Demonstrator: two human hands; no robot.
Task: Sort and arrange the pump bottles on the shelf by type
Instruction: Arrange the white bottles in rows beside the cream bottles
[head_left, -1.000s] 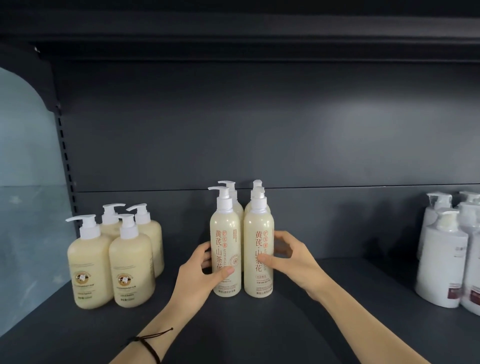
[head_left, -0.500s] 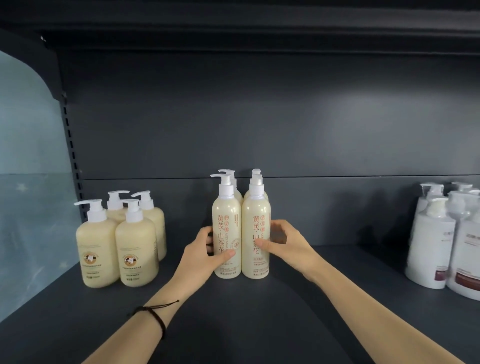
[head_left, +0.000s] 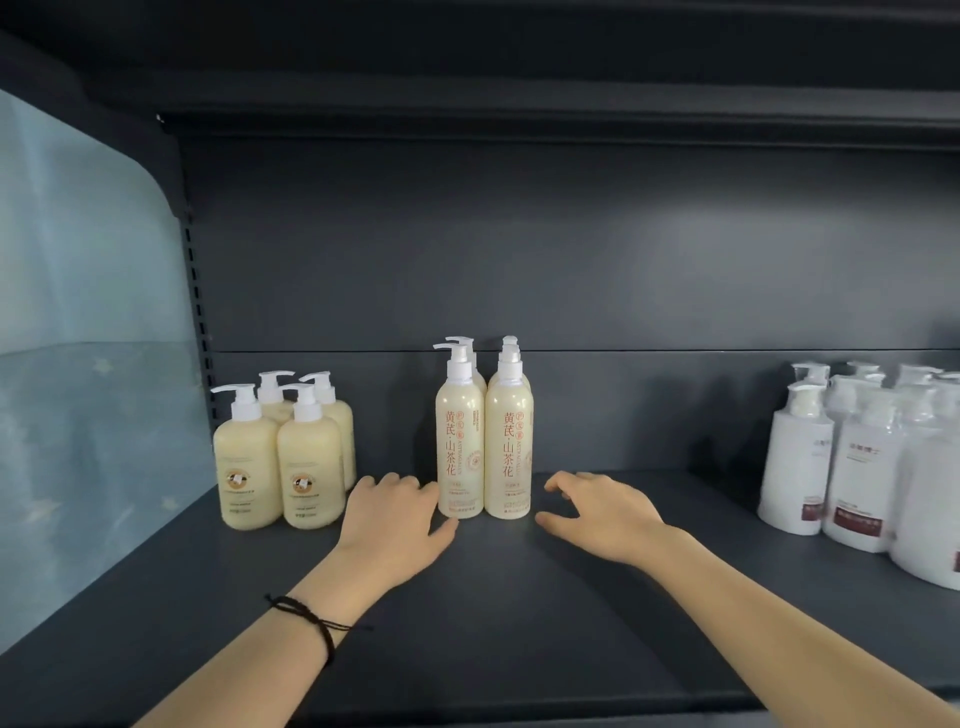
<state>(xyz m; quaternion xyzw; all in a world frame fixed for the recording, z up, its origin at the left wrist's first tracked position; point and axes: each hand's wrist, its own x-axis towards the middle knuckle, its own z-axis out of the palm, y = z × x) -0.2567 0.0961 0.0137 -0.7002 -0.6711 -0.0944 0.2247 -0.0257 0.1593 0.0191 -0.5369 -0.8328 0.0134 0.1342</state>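
Observation:
Tall slim cream pump bottles (head_left: 483, 436) with orange lettering stand in a tight block at the middle of the dark shelf (head_left: 493, 623). Squat cream pump bottles (head_left: 280, 457) are grouped at the left. White pump bottles (head_left: 857, 467) with dark red labels are grouped at the right. My left hand (head_left: 395, 525) hovers low just left of the tall block, fingers loosely spread, holding nothing. Just right of that block is my right hand (head_left: 602, 514), also loose and empty. Neither hand touches a bottle.
A translucent bluish side panel (head_left: 78, 364) closes the shelf on the left. The dark back wall (head_left: 571, 260) runs behind all the bottles, and an upper shelf (head_left: 519, 104) overhangs. Bare shelf surface lies between the three groups and in front of them.
Both hands have let go of the front two tall bottles and pulled back and down to either side. The bottles stay upright in place.

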